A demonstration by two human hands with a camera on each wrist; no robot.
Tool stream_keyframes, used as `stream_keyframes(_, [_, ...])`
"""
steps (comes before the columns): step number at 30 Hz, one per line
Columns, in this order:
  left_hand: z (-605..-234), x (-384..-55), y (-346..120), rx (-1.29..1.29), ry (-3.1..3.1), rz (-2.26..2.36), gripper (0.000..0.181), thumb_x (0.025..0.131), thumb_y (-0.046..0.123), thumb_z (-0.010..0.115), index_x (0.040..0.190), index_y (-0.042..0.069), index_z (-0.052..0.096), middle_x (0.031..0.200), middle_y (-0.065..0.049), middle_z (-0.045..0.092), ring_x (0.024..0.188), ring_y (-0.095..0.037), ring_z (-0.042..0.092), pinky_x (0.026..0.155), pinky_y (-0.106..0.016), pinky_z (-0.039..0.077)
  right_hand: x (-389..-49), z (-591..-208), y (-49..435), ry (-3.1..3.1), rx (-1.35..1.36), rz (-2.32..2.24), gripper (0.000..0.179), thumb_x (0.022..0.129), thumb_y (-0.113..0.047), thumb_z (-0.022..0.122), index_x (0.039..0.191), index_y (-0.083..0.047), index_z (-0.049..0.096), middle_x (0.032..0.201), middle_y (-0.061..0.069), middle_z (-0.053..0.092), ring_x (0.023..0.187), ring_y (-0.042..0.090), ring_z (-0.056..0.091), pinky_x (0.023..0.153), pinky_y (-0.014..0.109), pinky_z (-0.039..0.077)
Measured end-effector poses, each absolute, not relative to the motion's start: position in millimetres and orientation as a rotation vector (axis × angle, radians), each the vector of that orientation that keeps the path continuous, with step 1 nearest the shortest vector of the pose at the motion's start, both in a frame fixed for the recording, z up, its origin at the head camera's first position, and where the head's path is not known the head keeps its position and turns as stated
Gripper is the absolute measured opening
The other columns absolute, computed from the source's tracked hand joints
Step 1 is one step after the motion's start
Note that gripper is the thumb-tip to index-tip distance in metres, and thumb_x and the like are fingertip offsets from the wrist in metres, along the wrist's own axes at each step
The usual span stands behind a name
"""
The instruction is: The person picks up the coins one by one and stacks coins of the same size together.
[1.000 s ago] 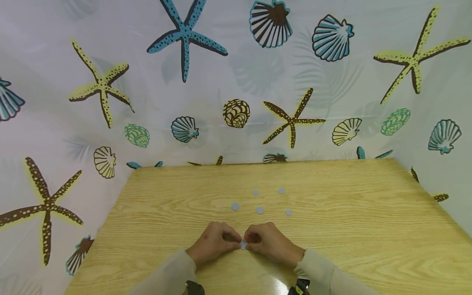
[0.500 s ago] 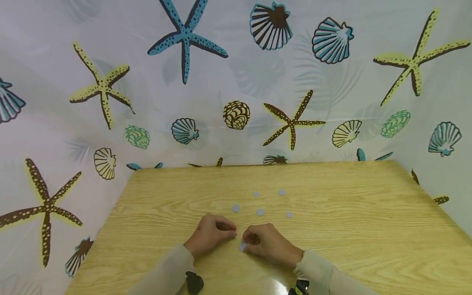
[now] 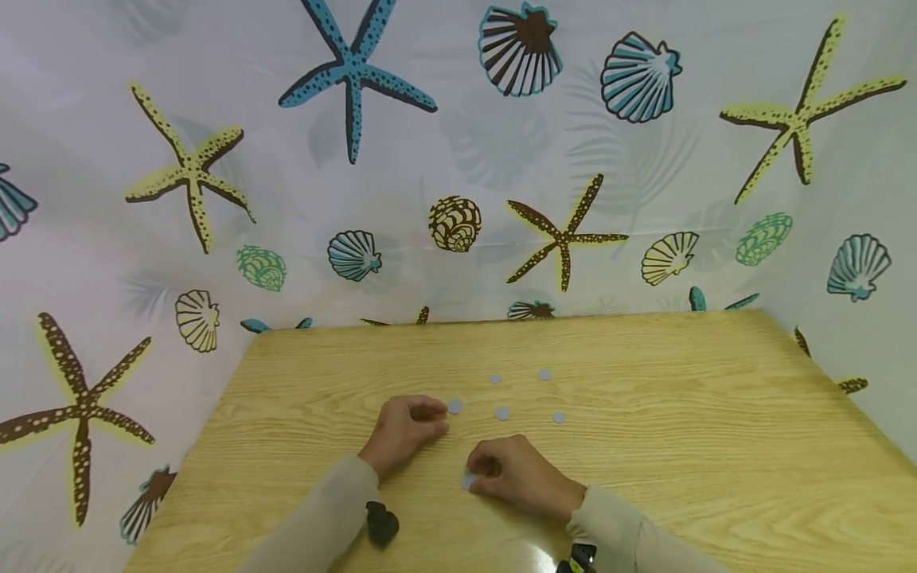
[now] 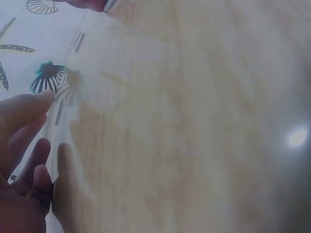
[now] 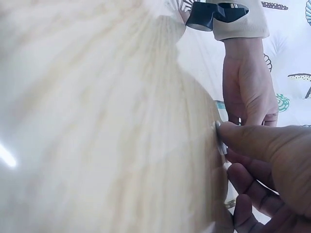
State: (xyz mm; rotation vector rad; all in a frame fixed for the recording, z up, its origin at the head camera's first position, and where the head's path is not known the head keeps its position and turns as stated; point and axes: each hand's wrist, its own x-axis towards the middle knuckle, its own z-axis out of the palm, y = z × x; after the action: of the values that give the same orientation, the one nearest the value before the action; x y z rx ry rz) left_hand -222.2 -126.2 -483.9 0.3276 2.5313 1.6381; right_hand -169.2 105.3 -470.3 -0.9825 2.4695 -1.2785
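Note:
My right hand (image 3: 523, 476) pinches a small pale grey disc (image 3: 468, 481) at the near middle of the wooden table. In the right wrist view the thumb lies against this thin disc (image 5: 221, 138), which shows nearly edge-on. My left hand (image 3: 403, 431) is farther forward and to the left, its thumb and fingertips parted. Those fingertips are right at the left edge of another grey disc (image 3: 454, 407). Nothing is held between the left thumb and fingers (image 4: 36, 109) in the left wrist view.
Several more grey discs, among them a front-middle disc (image 3: 501, 414), a right disc (image 3: 559, 417) and a back disc (image 3: 544, 374), lie flat on the table (image 3: 680, 446). A curtain (image 3: 408, 183) printed with starfish and shells borders its back and sides.
My left hand has left the near disc and moved forward and left to another disc, its fingers parting. My right hand stays at the near disc, which now shows slightly farther left.

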Motion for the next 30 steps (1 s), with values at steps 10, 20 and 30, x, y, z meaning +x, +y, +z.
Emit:
stream_keyframes(10, [-481.4, -232.8, -120.1, 0.264, 2.595, 1.611, 0.022, 0.083, 0.009, 0.081, 0.104, 0.008, 0.075, 0.104, -0.002, 0.074, 0.107, -0.024, 0.065, 0.098, -0.046, 0.048, -169.0, -469.6, 104.7, 2.474, -0.969, -1.274, 0.019, 0.086, -0.011, 0.078, 0.101, -0.004, 0.070, 0.102, 0.005, 0.074, 0.091, 0.011, 0.069, 0.083, 0.022, 0.054])
stream_keyframes(20, [-481.5, -241.5, -113.1, 0.320, 2.629, 1.521, 0.026, 0.083, 0.011, 0.083, 0.106, 0.006, 0.073, 0.106, -0.006, 0.073, 0.110, -0.029, 0.063, 0.099, -0.048, 0.047, -168.5, -470.9, 103.4, 2.452, -0.965, -1.311, 0.017, 0.087, -0.011, 0.078, 0.101, -0.004, 0.070, 0.101, 0.006, 0.074, 0.091, 0.012, 0.069, 0.083, 0.023, 0.054])
stream_keyframes(30, [-483.8, -245.7, -108.6, 0.352, 2.665, 1.479, 0.021, 0.083, 0.015, 0.083, 0.101, 0.011, 0.075, 0.104, -0.001, 0.073, 0.102, -0.025, 0.062, 0.093, -0.047, 0.049, -169.4, -472.1, 104.5, 2.456, -0.947, -1.315, 0.017, 0.086, -0.012, 0.079, 0.100, -0.007, 0.071, 0.100, 0.002, 0.074, 0.091, 0.010, 0.068, 0.083, 0.023, 0.053])
